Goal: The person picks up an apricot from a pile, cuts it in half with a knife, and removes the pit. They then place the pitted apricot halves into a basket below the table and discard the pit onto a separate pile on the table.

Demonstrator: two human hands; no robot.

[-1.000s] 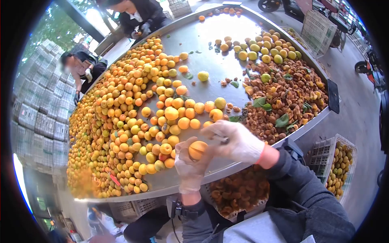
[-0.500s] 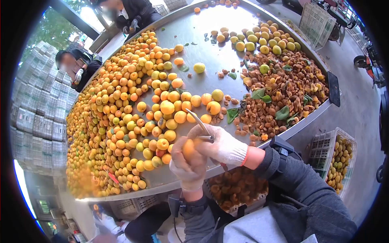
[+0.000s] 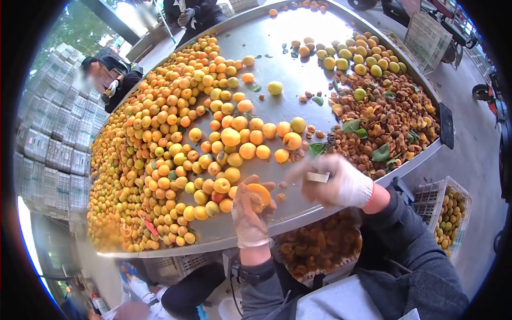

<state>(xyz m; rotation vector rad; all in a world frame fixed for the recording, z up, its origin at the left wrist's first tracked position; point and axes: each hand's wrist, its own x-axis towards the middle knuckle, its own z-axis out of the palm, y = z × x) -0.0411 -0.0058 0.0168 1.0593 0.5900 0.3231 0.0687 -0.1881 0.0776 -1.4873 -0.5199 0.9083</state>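
Cut apricot [image 3: 261,195]: in the left hand, over the near edge of the counter, open side showing orange flesh; brownish patch at its lower left, cannot tell whether pit or fingertip. Counter [image 3: 277,50]: broad, metal, raised rim. Main spread of whole apricots [image 3: 154,133] covers its left half, thinning toward the middle. Two co-workers along the far left side: one person [image 3: 124,80] bent over the edge, another person [image 3: 198,18] farther up with gloved hands near the body. Brown heap of pits [image 3: 402,109] fills the right end, bits of orange flesh mixed in. White crate [image 3: 426,201] on the floor to the right, loaded with yellowish fruit. Below the near rim, a mass of orange-brown fruit pieces [image 3: 320,242] in a container. Smaller group of whole fruit [image 3: 368,56] borders the heap on its far side. Hands well apart from each other, both in pale gloves: left hand [image 3: 252,213] closed round the cut apricot, right hand [image 3: 338,181] blurred, fingers curled on a small tool [image 3: 318,176], pale flat part showing, rest unclear. Green leaf [image 3: 381,153] on the heap. Red object [image 3: 150,226] among the near-left apricots. Smallest: loose pits [image 3: 281,197] just right of the left hand.
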